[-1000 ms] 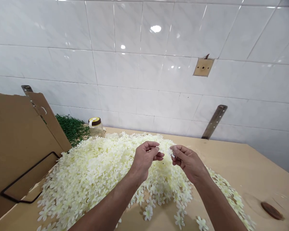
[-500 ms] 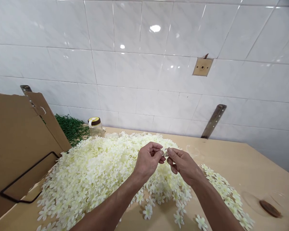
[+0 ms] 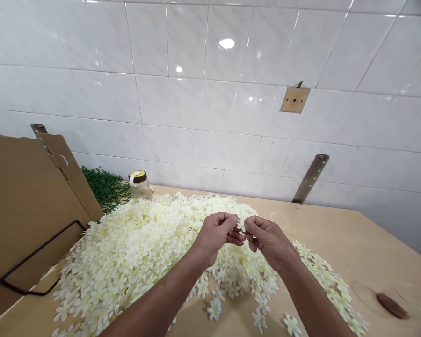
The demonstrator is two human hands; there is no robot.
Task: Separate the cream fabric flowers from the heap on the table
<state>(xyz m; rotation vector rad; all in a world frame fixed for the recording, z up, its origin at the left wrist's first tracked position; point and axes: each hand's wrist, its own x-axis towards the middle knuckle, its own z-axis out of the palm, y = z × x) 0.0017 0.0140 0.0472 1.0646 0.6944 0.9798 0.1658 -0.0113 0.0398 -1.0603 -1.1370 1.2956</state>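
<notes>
Between my two hands is a small white artificial flower (image 3: pixel 241 225), pinched from both sides above the near right part of a big heap of the same flowers (image 3: pixel 150 243). My left hand (image 3: pixel 221 234) grips it between thumb and forefinger, with the other fingers loosely curled beneath. From the other side, the thumb and forefinger of my right hand (image 3: pixel 264 236) press on the flower's edge. A few single flowers (image 3: pixel 215 309) lie on the tabletop below my wrists.
A line of loose flowers (image 3: pixel 324 276) runs beyond my right forearm. Behind the heap stand a jar with a yellow-brown lid (image 3: pixel 139 185) and green artificial foliage (image 3: pixel 103 187). Cardboard (image 3: pixel 31 206) and a black metal frame (image 3: pixel 38 252) are at left; a brown disc (image 3: pixel 392 306) lies right.
Both hands have come slightly lower, and the flower between them now shows more of its petals. My left fingers have shifted a little under it.
</notes>
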